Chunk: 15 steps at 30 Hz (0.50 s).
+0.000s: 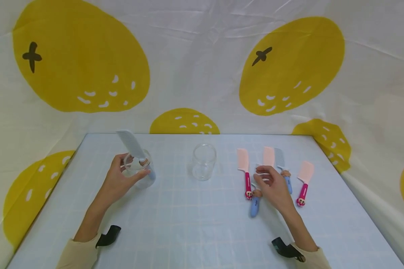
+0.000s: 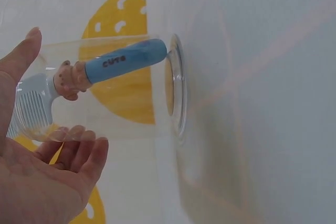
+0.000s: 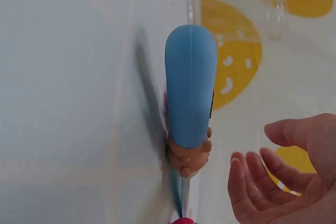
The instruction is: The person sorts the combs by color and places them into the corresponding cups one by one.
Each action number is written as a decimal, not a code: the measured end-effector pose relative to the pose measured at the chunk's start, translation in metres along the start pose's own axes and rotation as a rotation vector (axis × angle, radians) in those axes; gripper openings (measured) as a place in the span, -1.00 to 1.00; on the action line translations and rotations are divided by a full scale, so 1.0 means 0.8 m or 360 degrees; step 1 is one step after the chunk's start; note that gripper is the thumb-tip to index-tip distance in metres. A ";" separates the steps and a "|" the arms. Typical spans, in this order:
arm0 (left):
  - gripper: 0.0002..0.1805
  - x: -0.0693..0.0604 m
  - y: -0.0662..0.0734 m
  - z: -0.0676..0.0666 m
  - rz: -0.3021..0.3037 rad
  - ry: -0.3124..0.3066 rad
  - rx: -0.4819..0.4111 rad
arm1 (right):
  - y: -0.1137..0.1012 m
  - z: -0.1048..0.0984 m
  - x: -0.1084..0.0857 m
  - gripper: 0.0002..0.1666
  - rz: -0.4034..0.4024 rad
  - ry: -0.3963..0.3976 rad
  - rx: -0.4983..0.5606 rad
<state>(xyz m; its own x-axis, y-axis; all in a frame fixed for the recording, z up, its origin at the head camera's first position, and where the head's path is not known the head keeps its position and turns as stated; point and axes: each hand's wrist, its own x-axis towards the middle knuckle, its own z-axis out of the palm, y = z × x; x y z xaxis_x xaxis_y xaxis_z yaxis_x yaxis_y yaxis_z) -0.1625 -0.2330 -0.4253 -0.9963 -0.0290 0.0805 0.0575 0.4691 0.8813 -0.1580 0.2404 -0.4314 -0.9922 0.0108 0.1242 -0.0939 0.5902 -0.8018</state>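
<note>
At the left, my left hand (image 1: 121, 183) holds a clear glass cup (image 2: 126, 127) standing on the table, thumb on one side and fingers round the other. A light blue comb (image 1: 131, 144) leans inside it, teeth up past the rim. Its blue handle (image 2: 126, 62) points down to the cup's base. On the right, my right hand (image 1: 274, 186) hovers over another blue comb (image 1: 255, 205), fingers loosely bent and apart from it. In the right wrist view that comb's handle (image 3: 190, 85) shows close up, with nothing between the fingers. The hand partly hides the comb's teeth.
A second clear glass cup (image 1: 204, 162) stands mid-table. Around my right hand lie pink combs (image 1: 243, 160) with magenta handles and another blue comb (image 1: 288, 183). A white cloth (image 1: 195, 74) with yellow fruit prints hangs behind the table (image 1: 188, 224).
</note>
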 end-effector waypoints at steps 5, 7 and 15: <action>0.05 0.001 0.000 0.001 -0.0007 0.0001 0.0004 | 0.009 -0.007 -0.004 -0.57 -0.0014 0.0021 -0.0123; 0.05 0.001 0.001 0.001 -0.0017 0.0000 0.0006 | 0.012 -0.009 -0.006 -0.59 -0.0008 0.0037 -0.0165; 0.06 0.000 0.002 0.001 -0.0039 -0.0015 0.0008 | 0.014 -0.018 -0.015 -0.59 0.0157 -0.0002 -0.0293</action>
<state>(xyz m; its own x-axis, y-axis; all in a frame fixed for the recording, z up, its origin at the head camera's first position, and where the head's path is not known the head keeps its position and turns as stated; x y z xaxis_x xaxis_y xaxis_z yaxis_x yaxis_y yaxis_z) -0.1622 -0.2313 -0.4240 -0.9980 -0.0324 0.0547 0.0329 0.4727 0.8806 -0.1462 0.2585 -0.4337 -0.9959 0.0752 0.0497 0.0202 0.7237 -0.6898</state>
